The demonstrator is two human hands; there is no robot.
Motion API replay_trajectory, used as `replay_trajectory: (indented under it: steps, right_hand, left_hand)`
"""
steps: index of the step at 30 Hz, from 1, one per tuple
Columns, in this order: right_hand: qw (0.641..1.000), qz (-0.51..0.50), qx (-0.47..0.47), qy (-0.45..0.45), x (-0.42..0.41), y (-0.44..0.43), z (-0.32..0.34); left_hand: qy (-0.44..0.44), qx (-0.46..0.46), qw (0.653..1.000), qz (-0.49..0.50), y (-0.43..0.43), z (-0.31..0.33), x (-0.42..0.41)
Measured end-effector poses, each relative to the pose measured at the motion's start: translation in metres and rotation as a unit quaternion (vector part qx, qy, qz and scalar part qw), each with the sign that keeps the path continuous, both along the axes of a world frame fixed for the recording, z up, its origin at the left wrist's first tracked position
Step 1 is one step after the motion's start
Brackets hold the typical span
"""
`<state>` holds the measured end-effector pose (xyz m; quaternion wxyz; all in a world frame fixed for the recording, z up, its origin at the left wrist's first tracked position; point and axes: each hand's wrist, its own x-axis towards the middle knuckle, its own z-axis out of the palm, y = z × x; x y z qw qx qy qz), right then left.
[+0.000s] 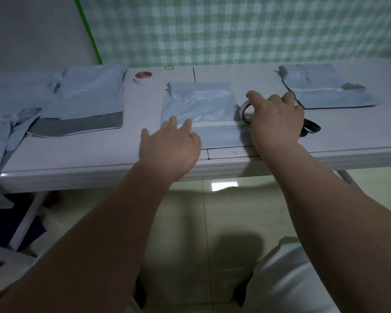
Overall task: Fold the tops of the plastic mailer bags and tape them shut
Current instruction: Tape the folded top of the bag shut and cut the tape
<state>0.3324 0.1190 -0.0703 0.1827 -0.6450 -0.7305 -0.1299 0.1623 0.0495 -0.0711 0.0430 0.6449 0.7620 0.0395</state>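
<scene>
Mailer bag [201, 102], lt blue plastic: centre of white table [77, 172], flat, near front edge. Near end folded over, w/ pale tape strip [219, 124] running across the fold toward the bag's R edge.

L hand [169, 147]: mine, palm down on bag's near-L corner, fingers loosely spread & fairly straight, pressing the plastic flat. Holds nothing.

R hand [275, 123]: at bag's R edge, thumb & fingers curled round tape roll [246, 111]. Roll stands on edge, touching table right where the strip ends.

Scissors [312, 128]: black handles only, showing just past my R hand on the table; blades hidden.

Spare tape roll [143, 77]: white, red core label, lying flat at back, L of centre bag, well apart from it.

Rubber band [168, 67]: yellowish, at table's far edge, near spare roll.

Second mailer [325, 91]: far R of table, folded, pale strip across it.

Mailer pile [84, 96]: L end, several overlapping, grey inner side showing on one; some hang off the table's L edge.

Backdrop: green-white check cloth [235, 28], green pole [88, 30] leaning at L.
</scene>
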Motion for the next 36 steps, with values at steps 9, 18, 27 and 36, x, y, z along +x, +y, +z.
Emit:
replay_trajectory:
  steps: [9, 18, 27, 36]
  right_hand:
    - [1.0, 0.02, -0.002, 0.007, 0.008, 0.003, 0.005]
    - [0.992, 0.028, 0.008, 0.124, 0.015, 0.008, 0.02]
    - [0.978, 0.016, -0.069, 0.195, 0.049, 0.018, 0.021]
    - [0.97, 0.01, -0.108, 0.218, 0.037, 0.004, 0.015]
  left_hand:
    - [0.012, 0.022, 1.0, 0.017, 0.007, 0.025, 0.004]
    - [-0.264, 0.111, 0.949, -0.13, 0.058, 0.028, 0.057]
    - [-0.485, 0.141, 0.862, -0.043, 0.064, -0.003, 0.055]
    - [-0.611, 0.132, 0.781, 0.005, 0.068, -0.003, 0.054]
